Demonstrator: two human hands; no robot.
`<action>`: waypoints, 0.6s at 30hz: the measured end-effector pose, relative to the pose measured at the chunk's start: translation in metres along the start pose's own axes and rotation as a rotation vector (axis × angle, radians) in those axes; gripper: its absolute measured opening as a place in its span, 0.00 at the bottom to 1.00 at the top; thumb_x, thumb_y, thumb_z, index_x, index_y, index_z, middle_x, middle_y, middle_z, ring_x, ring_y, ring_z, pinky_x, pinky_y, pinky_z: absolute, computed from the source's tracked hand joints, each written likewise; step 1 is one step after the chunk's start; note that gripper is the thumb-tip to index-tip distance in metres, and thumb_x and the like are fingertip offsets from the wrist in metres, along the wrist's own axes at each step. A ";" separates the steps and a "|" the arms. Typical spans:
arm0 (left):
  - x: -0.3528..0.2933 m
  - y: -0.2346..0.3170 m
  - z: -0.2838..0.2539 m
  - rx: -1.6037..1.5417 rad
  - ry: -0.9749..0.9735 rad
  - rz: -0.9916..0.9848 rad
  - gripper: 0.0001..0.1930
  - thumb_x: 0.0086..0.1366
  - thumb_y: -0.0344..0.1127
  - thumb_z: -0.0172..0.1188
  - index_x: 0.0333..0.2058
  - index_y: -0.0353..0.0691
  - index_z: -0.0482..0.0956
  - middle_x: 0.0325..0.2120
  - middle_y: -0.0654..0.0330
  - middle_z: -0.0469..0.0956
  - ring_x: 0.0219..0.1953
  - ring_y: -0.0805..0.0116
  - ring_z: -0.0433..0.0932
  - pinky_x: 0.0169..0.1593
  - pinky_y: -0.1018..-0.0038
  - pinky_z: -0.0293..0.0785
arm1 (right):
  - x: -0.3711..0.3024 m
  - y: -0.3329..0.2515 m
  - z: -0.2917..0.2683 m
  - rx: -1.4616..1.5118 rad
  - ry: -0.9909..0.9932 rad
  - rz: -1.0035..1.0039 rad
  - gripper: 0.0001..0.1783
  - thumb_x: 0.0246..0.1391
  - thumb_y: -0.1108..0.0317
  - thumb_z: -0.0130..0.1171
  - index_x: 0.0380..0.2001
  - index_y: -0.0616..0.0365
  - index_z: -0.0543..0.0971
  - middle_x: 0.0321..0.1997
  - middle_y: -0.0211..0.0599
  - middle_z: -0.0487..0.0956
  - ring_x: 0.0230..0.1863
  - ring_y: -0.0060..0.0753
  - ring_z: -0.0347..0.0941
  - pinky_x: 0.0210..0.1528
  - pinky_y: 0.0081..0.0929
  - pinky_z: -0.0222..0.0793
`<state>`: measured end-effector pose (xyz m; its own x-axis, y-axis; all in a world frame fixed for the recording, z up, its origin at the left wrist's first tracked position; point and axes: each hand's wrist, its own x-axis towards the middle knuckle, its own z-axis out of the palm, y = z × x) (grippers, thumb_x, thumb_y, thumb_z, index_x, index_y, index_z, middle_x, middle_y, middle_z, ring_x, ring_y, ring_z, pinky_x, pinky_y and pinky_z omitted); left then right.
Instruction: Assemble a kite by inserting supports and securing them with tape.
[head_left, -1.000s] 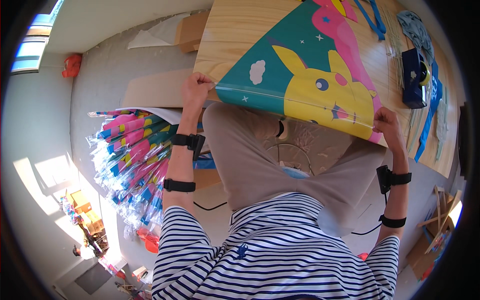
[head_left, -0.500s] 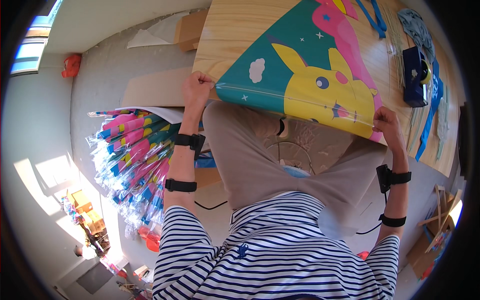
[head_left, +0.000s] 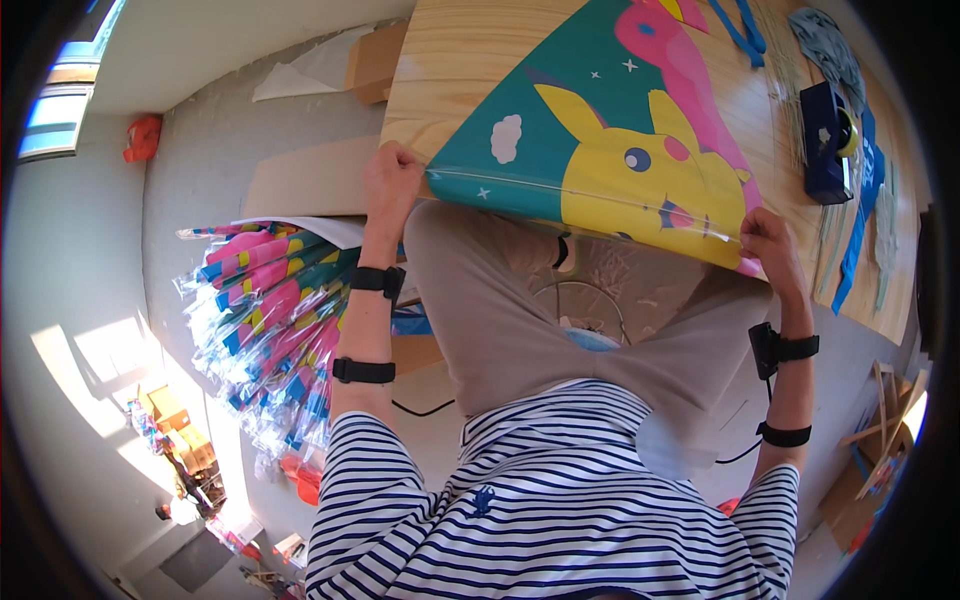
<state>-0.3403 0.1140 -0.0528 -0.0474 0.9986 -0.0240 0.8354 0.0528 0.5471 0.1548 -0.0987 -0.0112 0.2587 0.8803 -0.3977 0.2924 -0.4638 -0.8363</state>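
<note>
A printed plastic sheet lies over the near part of the wooden table, its near edge hanging above my lap. It is green and pink, with a big yellow cartoon animal and a white cloud. My left hand pinches the sheet's near left corner. At the near right corner, my right hand grips the pink border between thumb and fingers. A thin, shiny, straight line runs along the near edge between the hands; whether it is a fold, tape or rod I cannot tell.
At the table's right stand a dark blue tape dispenser, thin sticks, a grey cloth and blue straps. On my left lies a pile of rolled printed sheets in clear film, beside cardboard.
Both hands keep their hold on the corners. The sheet and table appear slightly further left in view, along with a small shift of the whole picture.
</note>
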 end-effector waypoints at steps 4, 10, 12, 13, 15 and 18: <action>0.001 0.002 -0.004 0.074 0.025 -0.039 0.07 0.52 0.32 0.67 0.27 0.37 0.79 0.24 0.54 0.80 0.29 0.57 0.80 0.36 0.65 0.75 | -0.001 0.010 -0.004 0.026 -0.007 -0.023 0.04 0.46 0.83 0.52 0.24 0.63 0.70 0.21 0.28 0.67 0.23 0.20 0.64 0.26 0.21 0.61; 0.000 -0.011 -0.002 -0.069 -0.042 -0.045 0.08 0.52 0.30 0.70 0.26 0.35 0.79 0.21 0.58 0.79 0.25 0.70 0.76 0.31 0.71 0.72 | 0.002 0.000 -0.004 -0.143 0.013 -0.064 0.02 0.45 0.81 0.55 0.25 0.66 0.73 0.21 0.31 0.72 0.24 0.23 0.68 0.26 0.24 0.65; 0.002 -0.015 0.000 -0.077 -0.035 0.002 0.08 0.53 0.29 0.69 0.26 0.34 0.78 0.20 0.59 0.78 0.24 0.72 0.74 0.31 0.72 0.71 | 0.002 0.001 -0.003 -0.138 0.031 -0.056 0.02 0.45 0.80 0.55 0.25 0.66 0.73 0.22 0.31 0.72 0.24 0.23 0.68 0.26 0.25 0.65; 0.002 -0.015 0.003 -0.103 -0.050 0.000 0.08 0.53 0.28 0.69 0.26 0.33 0.78 0.19 0.60 0.77 0.24 0.72 0.73 0.30 0.72 0.70 | 0.001 0.001 -0.005 -0.151 0.039 -0.058 0.02 0.45 0.80 0.55 0.25 0.66 0.73 0.22 0.31 0.72 0.24 0.23 0.68 0.27 0.25 0.65; 0.002 -0.013 -0.001 -0.139 -0.065 -0.015 0.07 0.53 0.28 0.68 0.26 0.33 0.78 0.19 0.61 0.77 0.23 0.73 0.72 0.30 0.72 0.70 | 0.000 0.000 -0.005 -0.170 0.039 -0.071 0.02 0.45 0.80 0.56 0.25 0.66 0.73 0.23 0.31 0.73 0.25 0.23 0.68 0.27 0.26 0.65; 0.002 -0.013 -0.004 -0.152 -0.084 -0.013 0.07 0.54 0.28 0.68 0.26 0.33 0.78 0.18 0.61 0.76 0.23 0.74 0.72 0.30 0.73 0.69 | 0.000 -0.004 -0.003 -0.171 0.032 -0.052 0.02 0.46 0.80 0.56 0.25 0.66 0.73 0.23 0.32 0.73 0.25 0.24 0.68 0.27 0.26 0.66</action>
<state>-0.3534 0.1150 -0.0563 -0.0061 0.9952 -0.0979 0.7424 0.0701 0.6663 0.1567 -0.0978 -0.0068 0.2672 0.9013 -0.3411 0.4574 -0.4301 -0.7783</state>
